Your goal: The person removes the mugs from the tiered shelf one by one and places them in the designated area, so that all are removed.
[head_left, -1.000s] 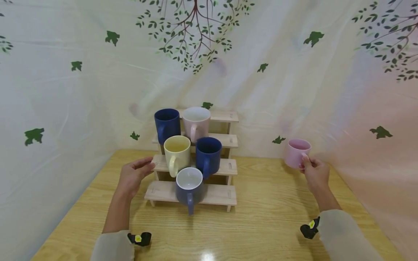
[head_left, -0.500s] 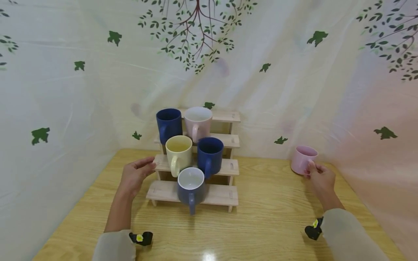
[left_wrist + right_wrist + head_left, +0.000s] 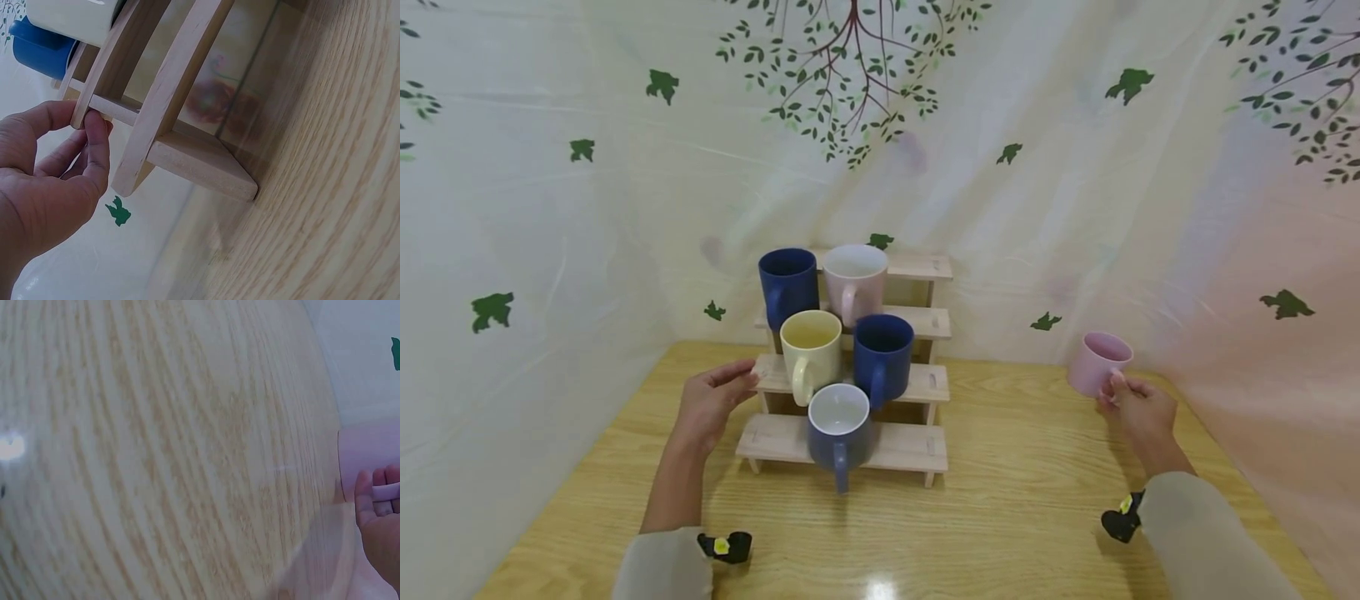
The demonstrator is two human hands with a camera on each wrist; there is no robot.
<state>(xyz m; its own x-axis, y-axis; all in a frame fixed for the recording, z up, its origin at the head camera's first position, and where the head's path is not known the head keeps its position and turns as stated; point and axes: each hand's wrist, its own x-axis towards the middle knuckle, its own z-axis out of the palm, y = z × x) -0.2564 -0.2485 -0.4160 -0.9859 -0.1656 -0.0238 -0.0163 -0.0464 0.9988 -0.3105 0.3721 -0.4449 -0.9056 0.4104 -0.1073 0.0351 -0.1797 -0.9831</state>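
At the right, my right hand (image 3: 1142,421) holds a pink mug (image 3: 1093,367) by its handle; the mug tilts slightly. In the right wrist view the fingers (image 3: 364,487) curl at the handle of the mug (image 3: 369,450). My left hand (image 3: 709,408) pinches the left end of a shelf on the wooden stepped rack (image 3: 767,437); the left wrist view shows thumb and finger of the hand (image 3: 56,181) on the board's end (image 3: 81,115). On the rack stand two dark blue mugs (image 3: 883,358), a pale pink mug (image 3: 861,287), a yellow mug (image 3: 812,350) and a grey-blue mug (image 3: 840,437).
The rack stands toward the back of a wooden table (image 3: 1000,500). Behind and beside it hangs a pale cloth (image 3: 962,208) printed with leaves and branches. Bare tabletop lies between the rack and my right hand.
The pink mug and my right hand have moved right and a little lower, and the mug has tipped slightly since the middle frame. My left hand stays at the rack.
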